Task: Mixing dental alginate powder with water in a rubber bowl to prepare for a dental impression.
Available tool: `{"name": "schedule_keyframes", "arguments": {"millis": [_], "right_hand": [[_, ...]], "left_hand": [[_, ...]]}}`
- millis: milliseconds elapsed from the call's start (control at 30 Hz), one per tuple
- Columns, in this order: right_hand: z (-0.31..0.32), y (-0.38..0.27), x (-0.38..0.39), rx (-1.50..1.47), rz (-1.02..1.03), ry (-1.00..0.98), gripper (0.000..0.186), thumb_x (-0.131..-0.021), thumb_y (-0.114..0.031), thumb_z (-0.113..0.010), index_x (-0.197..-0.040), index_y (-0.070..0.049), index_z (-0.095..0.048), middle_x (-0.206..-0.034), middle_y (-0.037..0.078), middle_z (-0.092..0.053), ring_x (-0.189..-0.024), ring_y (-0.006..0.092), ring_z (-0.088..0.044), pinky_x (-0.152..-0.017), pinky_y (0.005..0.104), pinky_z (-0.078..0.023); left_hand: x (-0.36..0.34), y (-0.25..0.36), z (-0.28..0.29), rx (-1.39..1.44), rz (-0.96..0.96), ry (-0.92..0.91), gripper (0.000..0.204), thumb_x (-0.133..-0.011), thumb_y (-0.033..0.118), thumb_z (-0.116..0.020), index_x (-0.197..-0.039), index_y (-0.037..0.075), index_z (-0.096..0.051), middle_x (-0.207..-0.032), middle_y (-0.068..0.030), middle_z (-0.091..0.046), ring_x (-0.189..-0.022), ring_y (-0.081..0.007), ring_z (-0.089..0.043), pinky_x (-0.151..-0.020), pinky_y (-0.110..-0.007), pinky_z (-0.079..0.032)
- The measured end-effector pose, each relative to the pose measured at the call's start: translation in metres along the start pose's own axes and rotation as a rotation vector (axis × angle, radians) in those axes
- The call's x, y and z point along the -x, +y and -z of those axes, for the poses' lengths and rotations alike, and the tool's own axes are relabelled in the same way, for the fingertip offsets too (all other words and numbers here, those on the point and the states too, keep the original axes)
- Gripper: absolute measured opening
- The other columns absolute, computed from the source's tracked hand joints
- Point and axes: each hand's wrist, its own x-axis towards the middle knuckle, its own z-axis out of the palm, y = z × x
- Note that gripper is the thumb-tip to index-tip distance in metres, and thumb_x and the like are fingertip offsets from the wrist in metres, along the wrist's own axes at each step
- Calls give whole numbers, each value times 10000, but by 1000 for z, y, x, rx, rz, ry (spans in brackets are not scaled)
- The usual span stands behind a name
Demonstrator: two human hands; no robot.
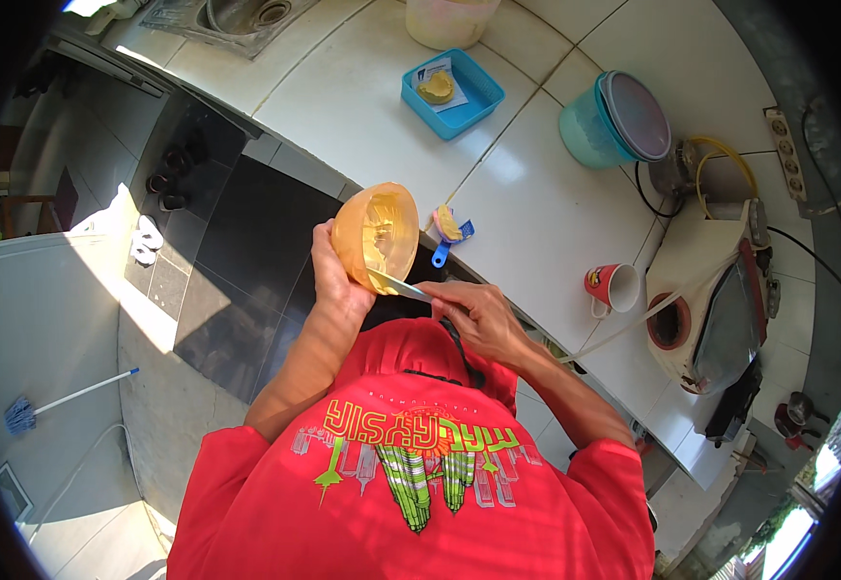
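My left hand (337, 275) is closed around the side of a translucent orange bowl (351, 232), tilted so its mouth faces right. Soft yellow paste (377, 237) coats its inner wall in smears. In my right hand (478, 314) is a flat, pale spatula (403, 287), gripped at its near end. Its blade lies across the bowl's lower rim, where more yellow paste shows. Just right of the bowl, on the counter's edge, lies a small blue-handled tool (442, 253) beside a pinkish piece with yellow paste (448, 224).
A blue tray (483, 92) on the white tiled counter (527, 213) holds a yellow lump on paper. Farther right stand a lidded turquoise tub (589, 130), a red mug (615, 287) and a cream-coloured machine (691, 280) with a hose. A metal sink (237, 29) lies at far left.
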Motion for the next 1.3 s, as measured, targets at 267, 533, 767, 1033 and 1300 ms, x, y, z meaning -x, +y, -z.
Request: {"name": "schedule_keyframes", "arguments": {"millis": [267,533,767,1033,1300], "right_hand": [[-10,-4,11,-923,-344,153,317,-1006,-184,-493,-1288,-60,-567,-822,0,-623,-597,55,-448,-538,201,-372],[-37,3,15,121,60,537,503,-845,-15,-638,-1300,-226,-594,-955,84,-606,-748,245,-601,-634,349,-496],[10,-26,41,-12,-76,618,349,-860,7,-604,-1191,-90,-660,-811,95,-652,-661,230,-611,-613,326,-498],[30,-56,-21,-90,-372,399,268,-881,-139,-564,-1091,-68,-715,-656,59,-646,-567,116,-576,-534,296,-442],[-38,-41,-10,-1020,-475,581,284,-934,-104,-545,-1172,11,-649,-670,-17,-544,-474,18,-311,-425,189,-235]], "left_hand": [[1,1,-9,41,-81,-90,395,-916,371,-416,-1125,78,-579,-1107,-77,-614,-1035,-229,-598,-881,-404,-516],[2,8,-41,75,-153,-153,479,-898,365,-343,-1208,72,-563,-1184,-98,-591,-1102,-261,-575,-932,-441,-492],[3,28,-57,-38,-65,-309,412,-924,408,-430,-1154,99,-576,-1118,-51,-608,-1037,-219,-587,-889,-391,-505],[11,66,-78,-235,-51,-433,390,-964,394,-423,-1154,86,-570,-1103,-58,-611,-1030,-201,-588,-896,-353,-499],[-13,71,-70,-388,-120,-458,453,-969,435,-397,-1223,82,-525,-1150,-56,-602,-1069,-193,-574,-936,-345,-472]]}}
